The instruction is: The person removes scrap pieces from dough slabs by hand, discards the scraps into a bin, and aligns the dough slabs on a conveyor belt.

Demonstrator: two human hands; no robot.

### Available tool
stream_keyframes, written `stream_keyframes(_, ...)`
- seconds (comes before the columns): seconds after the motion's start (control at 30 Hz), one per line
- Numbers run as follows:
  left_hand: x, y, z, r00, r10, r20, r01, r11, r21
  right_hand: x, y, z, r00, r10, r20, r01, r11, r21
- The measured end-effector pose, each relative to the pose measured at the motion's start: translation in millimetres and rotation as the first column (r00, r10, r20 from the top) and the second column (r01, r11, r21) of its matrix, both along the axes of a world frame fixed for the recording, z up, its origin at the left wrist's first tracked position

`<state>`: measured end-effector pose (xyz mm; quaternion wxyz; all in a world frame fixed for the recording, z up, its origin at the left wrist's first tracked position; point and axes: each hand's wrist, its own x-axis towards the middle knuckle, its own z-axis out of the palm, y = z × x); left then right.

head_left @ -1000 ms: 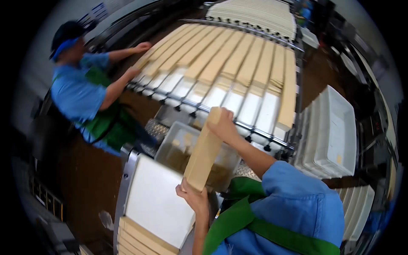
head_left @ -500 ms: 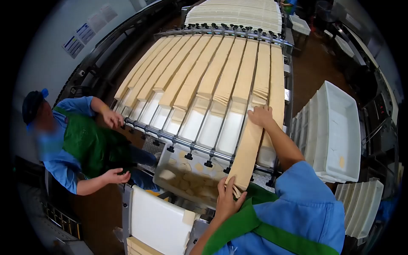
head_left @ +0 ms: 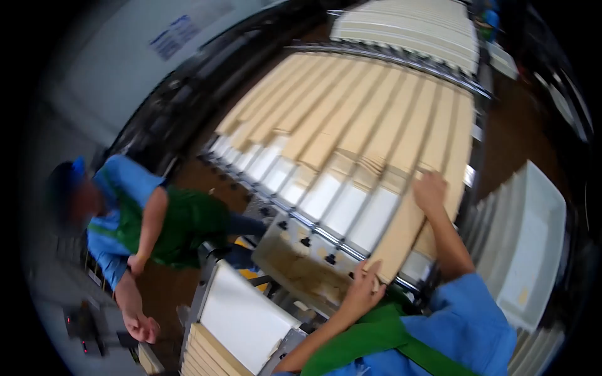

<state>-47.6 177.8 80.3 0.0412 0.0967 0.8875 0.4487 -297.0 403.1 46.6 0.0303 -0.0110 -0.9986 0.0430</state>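
Observation:
A long stack of thin beige sheets (head_left: 395, 241), seemingly dough, lies in a lane near the right side of the conveyor. My left hand (head_left: 364, 287) is wrapped around its near end, fingers pressed on the edge by the front rail. At the far end, my right hand (head_left: 431, 190) grips the same stack, fingers curled over its top. Other long rows of beige stacks (head_left: 326, 135) lie side by side on the white belt (head_left: 330, 194), split by thin rods. A few sheets fan out at some row ends. The picture is somewhat blurred.
A co-worker in a green apron (head_left: 194, 225) stands at the left, arms near each other. Below the front rail sits a bin (head_left: 276, 247) with scraps. A white surface (head_left: 241, 313) carries more beige stacks (head_left: 210, 354). Nested white trays (head_left: 533, 244) stand at the right.
My view has turned, so the conveyor appears shifted right and tilted. Both my hands stay on the stack. The co-worker's arms have come down and closer together.

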Motion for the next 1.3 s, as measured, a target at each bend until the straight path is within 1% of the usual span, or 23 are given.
stream_keyframes(0.03,-9.3,3.7,-14.6,0.997,-0.023,-0.08,0.022,1.0,-0.014,0.8,-5.5,-4.4,0.972,-0.127,-0.199,0.101,0.985,-0.137)
stream_keyframes(0.07,-17.7,9.9,-28.9,0.997,-0.018,-0.081,0.02,0.999,0.033,11.8,-15.9,0.7,0.881,-0.065,-0.469,-0.043,0.975,-0.216)
stream_keyframes(0.1,-27.8,11.6,-31.7,0.998,-0.061,-0.017,0.063,0.991,0.12,20.5,-26.2,19.0,0.956,-0.015,-0.292,-0.084,0.943,-0.322)
stream_keyframes(0.13,-38.0,13.8,-34.2,0.993,-0.106,0.046,0.094,0.974,0.207,21.2,-21.6,-22.4,0.892,0.124,-0.434,-0.265,0.923,-0.28)
stream_keyframes(0.17,-42.1,20.2,-49.0,0.993,-0.026,-0.116,0.049,0.977,0.207,34.9,-26.9,-27.6,0.878,0.241,-0.413,-0.382,0.873,-0.303)
stream_keyframes(0.2,-45.7,20.5,-49.3,0.998,-0.048,-0.032,0.054,0.974,0.222,60.8,-37.5,-9.8,0.877,0.314,-0.363,-0.445,0.814,-0.373)
stream_keyframes(0.27,-39.8,15.9,-52.7,0.994,-0.028,-0.11,0.051,0.974,0.22,101.8,-45.5,-12.0,0.779,0.493,-0.387,-0.626,0.582,-0.518)
stream_keyframes(0.33,-29.5,-3.5,-21.6,0.988,-0.025,0.153,-0.037,0.92,0.389,137.8,-54.3,31.8,0.59,0.757,-0.282,-0.785,0.456,-0.419)
stream_keyframes(0.4,-19.5,-21.9,-41.4,0.991,0.128,0.031,-0.131,0.931,0.34,157.2,-62.2,41.1,0.53,0.817,-0.229,-0.846,0.487,-0.218)
stream_keyframes(0.43,-15.5,-31.7,-50.8,0.969,0.233,-0.079,-0.2,0.932,0.303,160.3,-59.3,32.3,0.565,0.813,-0.14,-0.818,0.53,-0.225)
stream_keyframes(0.47,-10.0,-41.9,-47.8,0.963,0.252,-0.095,-0.212,0.928,0.307,162.7,-59.3,24.7,0.59,0.787,-0.179,-0.807,0.568,-0.162)
stream_keyframes(0.53,5.9,-67.8,-39.6,0.832,0.538,-0.135,-0.492,0.828,0.269,167.2,-61.4,21.6,0.641,0.739,-0.205,-0.767,0.607,-0.211)
stream_keyframes(0.57,15.0,-79.7,-42.1,0.768,0.629,-0.122,-0.615,0.777,0.131,166.0,-60.5,41.5,0.627,0.774,-0.087,-0.777,0.614,-0.137)
stream_keyframes(0.63,39.9,-104.9,-56.7,0.663,0.741,-0.109,-0.749,0.653,-0.112,164.0,-54.5,14.8,0.651,0.758,-0.038,-0.757,0.645,-0.101)
stream_keyframes(0.67,52.8,-115.8,-63.9,0.629,0.771,-0.098,-0.77,0.602,-0.211,159.9,-50.7,3.1,0.663,0.748,-0.032,-0.748,0.661,-0.063)
stream_keyframes(0.73,81.3,-128.8,-78.0,0.665,0.738,-0.112,-0.618,0.46,-0.637,153.3,-47.5,-5.8,0.699,0.714,-0.024,-0.715,0.699,-0.034)
stream_keyframes(0.8,112.2,-145.3,-115.6,0.723,0.654,-0.223,-0.541,0.336,-0.771,155.3,-54.7,-17.3,0.742,0.67,0.015,-0.67,0.742,-0.021)
stream_keyframes(0.87,136.5,-152.7,-134.3,0.739,0.635,-0.224,-0.512,0.313,-0.8,155.9,-71.6,-34.9,0.746,0.572,-0.341,-0.65,0.738,-0.184)
stream_keyframes(0.97,145.7,-154.6,-144.5,0.731,0.645,-0.223,-0.529,0.33,-0.782,172.3,-101.3,7.6,0.63,0.623,-0.463,-0.772,0.568,-0.286)
stream_keyframes(1.03,145.4,-155.0,-144.8,0.732,0.643,-0.223,-0.561,0.385,-0.733,180.1,-125.1,6.4,0.599,0.694,-0.4,-0.801,0.507,-0.319)
stream_keyframes(1.1,143.0,-153.4,-145.9,0.658,0.688,-0.307,-0.658,0.327,-0.679,182.1,-147.6,-13.2,0.541,0.755,-0.37,-0.839,0.451,-0.305)
stream_keyframes(1.23,152.6,-160.3,-160.0,0.713,0.606,-0.353,-0.646,0.374,-0.665,181.5,-176.6,-31.4,0.524,0.799,-0.295,-0.851,0.486,-0.197)
stream_keyframes(1.3,162.3,-171.8,-187.9,0.744,0.651,-0.148,-0.582,0.525,-0.62,180.3,-180.9,-32.1,0.519,0.845,-0.128,-0.854,0.506,-0.118)
